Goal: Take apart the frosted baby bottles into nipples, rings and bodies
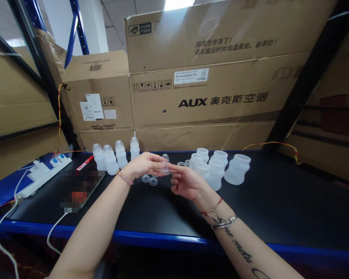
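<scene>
While a translucent silicone nipple (165, 169) is pinched between the fingertips of the left hand (142, 164) and right hand (186, 183) above a black workbench (162, 209), both forearms angle inward, with frosted plastic bottles (216, 174) just beyond.

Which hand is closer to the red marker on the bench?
Left. The left hand is to the right of the red marker, not touching it, and the right hand is farther right, beyond the left hand.
</scene>
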`<act>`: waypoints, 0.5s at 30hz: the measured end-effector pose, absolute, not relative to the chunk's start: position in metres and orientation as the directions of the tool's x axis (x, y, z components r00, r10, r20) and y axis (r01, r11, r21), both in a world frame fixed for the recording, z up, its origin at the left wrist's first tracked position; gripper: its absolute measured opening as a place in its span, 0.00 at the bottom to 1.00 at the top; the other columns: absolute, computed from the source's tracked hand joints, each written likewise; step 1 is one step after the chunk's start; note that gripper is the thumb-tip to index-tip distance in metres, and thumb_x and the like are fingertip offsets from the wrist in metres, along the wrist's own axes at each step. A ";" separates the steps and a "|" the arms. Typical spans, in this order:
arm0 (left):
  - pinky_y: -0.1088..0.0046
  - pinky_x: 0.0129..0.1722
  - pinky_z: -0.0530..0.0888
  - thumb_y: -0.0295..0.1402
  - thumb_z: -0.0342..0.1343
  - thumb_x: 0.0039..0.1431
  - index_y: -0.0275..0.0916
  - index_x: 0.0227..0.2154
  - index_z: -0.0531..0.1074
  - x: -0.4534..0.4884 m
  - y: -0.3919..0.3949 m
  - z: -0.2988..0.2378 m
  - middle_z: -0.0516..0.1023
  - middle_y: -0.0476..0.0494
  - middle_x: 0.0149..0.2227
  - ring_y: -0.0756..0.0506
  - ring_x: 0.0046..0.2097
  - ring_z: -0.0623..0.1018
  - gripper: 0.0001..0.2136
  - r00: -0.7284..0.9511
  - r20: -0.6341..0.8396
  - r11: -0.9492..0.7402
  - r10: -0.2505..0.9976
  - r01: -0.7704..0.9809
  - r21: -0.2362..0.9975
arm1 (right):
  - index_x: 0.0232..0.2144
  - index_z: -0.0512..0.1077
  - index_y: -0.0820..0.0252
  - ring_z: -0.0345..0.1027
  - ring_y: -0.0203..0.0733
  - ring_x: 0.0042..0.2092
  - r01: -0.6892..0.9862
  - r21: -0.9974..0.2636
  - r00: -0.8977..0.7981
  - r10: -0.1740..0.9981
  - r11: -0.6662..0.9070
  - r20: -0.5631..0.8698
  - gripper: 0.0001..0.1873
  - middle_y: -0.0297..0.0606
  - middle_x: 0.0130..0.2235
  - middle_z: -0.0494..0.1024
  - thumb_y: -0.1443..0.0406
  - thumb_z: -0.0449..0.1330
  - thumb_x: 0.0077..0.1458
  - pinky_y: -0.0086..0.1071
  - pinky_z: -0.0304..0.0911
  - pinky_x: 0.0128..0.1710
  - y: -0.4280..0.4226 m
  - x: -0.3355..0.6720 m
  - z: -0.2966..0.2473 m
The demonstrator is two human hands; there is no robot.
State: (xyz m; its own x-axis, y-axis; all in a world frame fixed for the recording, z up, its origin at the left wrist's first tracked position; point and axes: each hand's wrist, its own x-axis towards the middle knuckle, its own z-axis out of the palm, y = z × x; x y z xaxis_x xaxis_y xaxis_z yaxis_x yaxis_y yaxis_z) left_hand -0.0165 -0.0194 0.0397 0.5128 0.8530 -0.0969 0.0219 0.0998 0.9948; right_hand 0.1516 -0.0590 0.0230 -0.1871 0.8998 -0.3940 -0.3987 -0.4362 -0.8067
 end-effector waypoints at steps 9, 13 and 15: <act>0.71 0.35 0.78 0.25 0.66 0.49 0.30 0.40 0.78 0.001 -0.027 0.036 0.81 0.40 0.32 0.48 0.31 0.81 0.14 0.341 -0.055 -0.045 0.938 0.279 0.959 | 0.17 0.59 0.57 0.41 0.28 0.19 -0.175 -0.953 -0.023 0.969 -0.247 -0.247 0.20 0.22 0.15 0.52 0.62 0.68 0.44 0.26 0.38 0.18 -0.056 0.146 0.011; 0.73 0.33 0.78 0.24 0.61 0.52 0.29 0.42 0.77 0.008 -0.031 0.033 0.82 0.38 0.35 0.47 0.32 0.81 0.13 0.272 -0.024 -0.094 0.962 0.410 0.907 | 0.14 0.61 0.56 0.41 0.29 0.19 -0.069 -0.987 0.020 0.989 -0.142 -0.143 0.20 0.25 0.15 0.53 0.60 0.68 0.44 0.29 0.36 0.18 -0.056 0.145 0.005; 0.74 0.32 0.78 0.25 0.59 0.53 0.30 0.43 0.77 0.010 -0.029 0.030 0.82 0.37 0.36 0.47 0.31 0.81 0.13 0.258 -0.002 -0.120 0.966 0.460 0.880 | 0.14 0.65 0.56 0.40 0.30 0.19 -0.083 -0.993 0.003 0.996 -0.086 -0.086 0.17 0.25 0.15 0.53 0.60 0.68 0.44 0.30 0.37 0.18 -0.056 0.144 0.003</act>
State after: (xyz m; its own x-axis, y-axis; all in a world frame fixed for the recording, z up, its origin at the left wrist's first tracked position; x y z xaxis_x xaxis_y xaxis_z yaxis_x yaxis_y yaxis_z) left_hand 0.0097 -0.0291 0.0296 0.2575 0.9663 -0.0024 0.4599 -0.1203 0.8798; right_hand 0.1437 -0.0562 0.0029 0.0034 0.9963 -0.0861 -0.0828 -0.0856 -0.9929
